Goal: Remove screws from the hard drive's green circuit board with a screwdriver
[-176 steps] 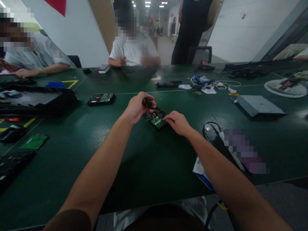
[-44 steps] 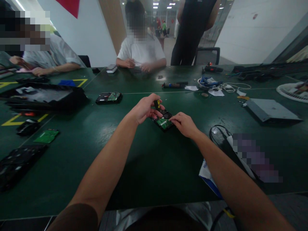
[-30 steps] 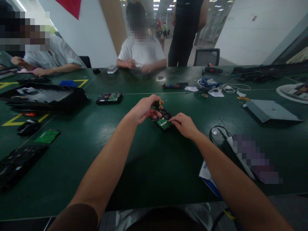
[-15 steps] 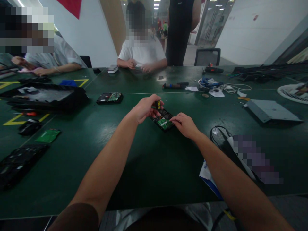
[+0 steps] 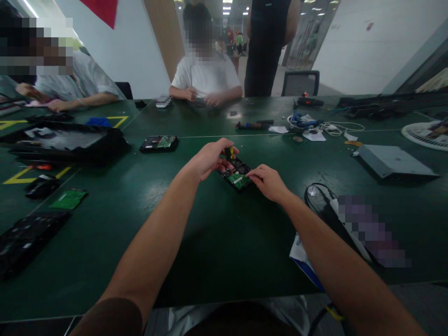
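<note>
A black device with a green circuit board (image 5: 238,180) lies on the green table in front of me, set at a slant. My left hand (image 5: 217,158) is closed around the yellow and black handle of a screwdriver (image 5: 230,152), held upright above the far left part of the device. The screwdriver's tip is hidden by my fingers. At the device's right edge, my right hand (image 5: 268,179) pinches the rim between thumb and fingers.
A similar black device (image 5: 159,143) lies further left. Nearer on that side are a loose green board (image 5: 69,199), a black casing (image 5: 31,238) and a large black tray (image 5: 66,140). On the right lie a grey metal box (image 5: 395,161) and a cable (image 5: 308,200). Two people sit opposite.
My hands, the screwdriver and the device stay almost in place. The whole view has shifted very slightly, and the standing person in black has moved a little to the right.
</note>
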Demonstrator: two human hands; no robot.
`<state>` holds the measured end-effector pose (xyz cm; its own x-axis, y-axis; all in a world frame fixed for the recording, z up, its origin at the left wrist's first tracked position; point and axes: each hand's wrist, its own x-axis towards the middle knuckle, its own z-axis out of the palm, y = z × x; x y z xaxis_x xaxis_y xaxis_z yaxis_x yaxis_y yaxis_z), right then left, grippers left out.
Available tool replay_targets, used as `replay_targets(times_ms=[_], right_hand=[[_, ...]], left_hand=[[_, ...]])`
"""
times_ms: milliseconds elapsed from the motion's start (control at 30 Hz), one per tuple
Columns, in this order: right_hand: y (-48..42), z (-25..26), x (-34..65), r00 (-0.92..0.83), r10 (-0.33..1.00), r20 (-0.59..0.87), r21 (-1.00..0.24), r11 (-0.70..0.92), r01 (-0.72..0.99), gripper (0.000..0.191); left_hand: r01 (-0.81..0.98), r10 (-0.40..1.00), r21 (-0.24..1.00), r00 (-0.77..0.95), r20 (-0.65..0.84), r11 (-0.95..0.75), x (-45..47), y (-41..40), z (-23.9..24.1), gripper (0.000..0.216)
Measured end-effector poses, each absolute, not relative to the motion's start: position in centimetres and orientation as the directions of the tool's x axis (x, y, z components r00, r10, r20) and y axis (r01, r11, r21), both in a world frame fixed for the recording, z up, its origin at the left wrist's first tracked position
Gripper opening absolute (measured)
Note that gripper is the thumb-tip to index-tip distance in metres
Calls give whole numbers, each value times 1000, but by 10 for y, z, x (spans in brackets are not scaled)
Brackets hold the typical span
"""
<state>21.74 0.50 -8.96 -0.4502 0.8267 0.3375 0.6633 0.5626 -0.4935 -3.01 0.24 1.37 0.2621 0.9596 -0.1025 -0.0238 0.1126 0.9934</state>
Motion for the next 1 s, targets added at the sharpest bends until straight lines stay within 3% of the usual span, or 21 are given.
replay_targets(times_ms=[200, 433, 767, 1000], right_hand=[[6, -91, 218, -458, 818, 349, -488, 576, 656, 22], [6, -92, 218, -453, 817, 356, -494, 576, 651, 22], [5, -89, 217, -461, 813, 355, -481, 582, 656, 22], [6, -91, 218, -457, 818, 348, -481, 575, 662, 22]], left_hand=[[-116, 924, 972, 352, -152, 204, -29, 2, 10, 32], [-57, 953, 990, 282, -106, 126, -32, 2, 13, 34], [-118, 939, 974, 309, -148, 192, -29, 2, 11, 35], [-4, 957, 995, 276, -92, 97, -32, 0, 17, 32]])
